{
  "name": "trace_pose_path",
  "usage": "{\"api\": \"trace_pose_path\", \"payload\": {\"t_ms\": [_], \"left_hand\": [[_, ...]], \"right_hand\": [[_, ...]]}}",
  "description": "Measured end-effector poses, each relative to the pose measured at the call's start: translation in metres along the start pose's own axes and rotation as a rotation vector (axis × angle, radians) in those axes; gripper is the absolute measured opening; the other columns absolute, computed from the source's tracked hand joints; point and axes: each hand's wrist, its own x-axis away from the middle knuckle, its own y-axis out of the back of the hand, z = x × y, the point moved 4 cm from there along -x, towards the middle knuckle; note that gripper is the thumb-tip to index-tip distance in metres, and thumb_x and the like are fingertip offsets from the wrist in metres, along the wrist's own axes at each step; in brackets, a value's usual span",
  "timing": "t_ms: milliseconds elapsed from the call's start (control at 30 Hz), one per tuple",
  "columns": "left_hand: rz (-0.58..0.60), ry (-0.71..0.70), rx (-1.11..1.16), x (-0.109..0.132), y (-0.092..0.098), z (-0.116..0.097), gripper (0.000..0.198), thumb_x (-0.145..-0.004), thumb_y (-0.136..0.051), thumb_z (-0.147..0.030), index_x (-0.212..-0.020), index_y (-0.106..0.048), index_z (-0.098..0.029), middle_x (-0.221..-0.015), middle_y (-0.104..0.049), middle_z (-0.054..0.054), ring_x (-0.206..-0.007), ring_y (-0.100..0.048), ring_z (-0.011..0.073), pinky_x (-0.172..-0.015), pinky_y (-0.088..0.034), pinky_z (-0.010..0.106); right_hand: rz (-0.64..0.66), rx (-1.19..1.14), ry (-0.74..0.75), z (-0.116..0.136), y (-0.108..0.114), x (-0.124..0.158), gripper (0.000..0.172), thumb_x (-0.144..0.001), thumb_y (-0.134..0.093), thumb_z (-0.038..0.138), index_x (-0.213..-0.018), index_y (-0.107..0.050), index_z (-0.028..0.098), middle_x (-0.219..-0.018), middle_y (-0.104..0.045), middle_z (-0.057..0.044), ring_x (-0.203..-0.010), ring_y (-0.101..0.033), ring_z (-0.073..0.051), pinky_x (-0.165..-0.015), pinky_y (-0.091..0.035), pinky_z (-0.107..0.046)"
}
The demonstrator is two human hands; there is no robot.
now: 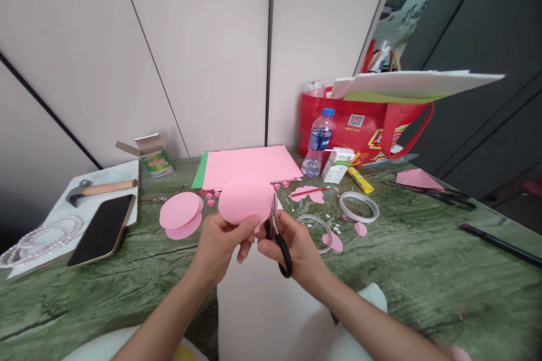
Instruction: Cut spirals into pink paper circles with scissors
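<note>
Between thumb and fingers, my left hand [228,237] pinches a pink paper circle [245,200] by its lower edge. Black-handled scissors [283,251] are in my right hand [296,242], with their blades upright at the circle's right edge. Whether the blades have paper between them I cannot tell. To the left of my hands, several more pink paper circles [180,211] lie in an overlapping pile on the table. Small pink paper pieces [334,241] and rings of tape [359,207] lie to the right.
Pink and green paper sheets [254,163] lie at the back. On the left are a hammer [105,187], a phone [104,231] and beads [46,237]. A water bottle [319,144], a small carton [337,164], a glue stick [361,179] and a red bag [364,124] stand or lie right.
</note>
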Motion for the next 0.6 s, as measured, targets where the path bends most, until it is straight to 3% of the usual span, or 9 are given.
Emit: {"api": "trace_pose_path", "payload": {"t_ms": [600], "left_hand": [[-0.022,-0.008,-0.026,-0.0005,0.0027,-0.0015,0.030,-0.069,-0.063,-0.027,-0.046,-0.050,-0.012,-0.039,-0.046,-0.004,-0.028,-0.035,0.0021,-0.031,-0.023,0.017]], "right_hand": [[-0.024,-0.032,-0.087,0.0006,-0.0007,0.0009,0.031,-0.062,-0.070,0.035,-0.077,-0.047,0.019,-0.056,-0.040,0.007,-0.049,-0.032,-0.007,-0.047,-0.025,-0.020]]}}
